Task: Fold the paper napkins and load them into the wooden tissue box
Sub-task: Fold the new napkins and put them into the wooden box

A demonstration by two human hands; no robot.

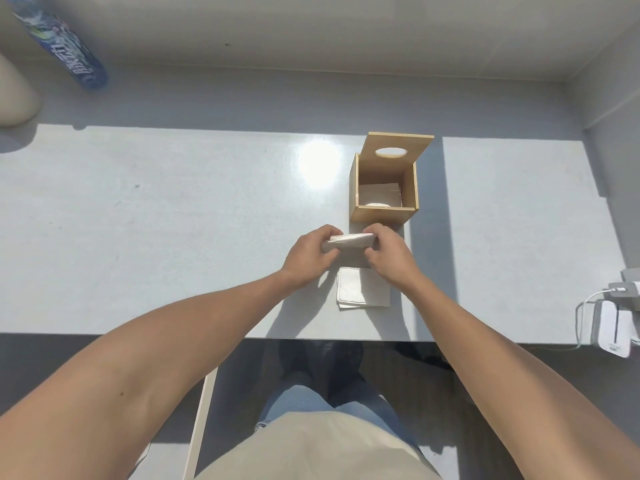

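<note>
One wooden tissue box, lid tipped up, stands on the table toward its far edge; white napkins lie inside, count unclear. Two hands: left hand and right hand, each grip pinched on an end of one folded napkin, held above the table. One napkin stack lies by the near edge.

Folded napkin between both hands

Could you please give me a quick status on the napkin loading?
Both hands, left hand and right hand, gripping folded napkin. Wooden tissue box open, partly loaded. Path clear.
</note>
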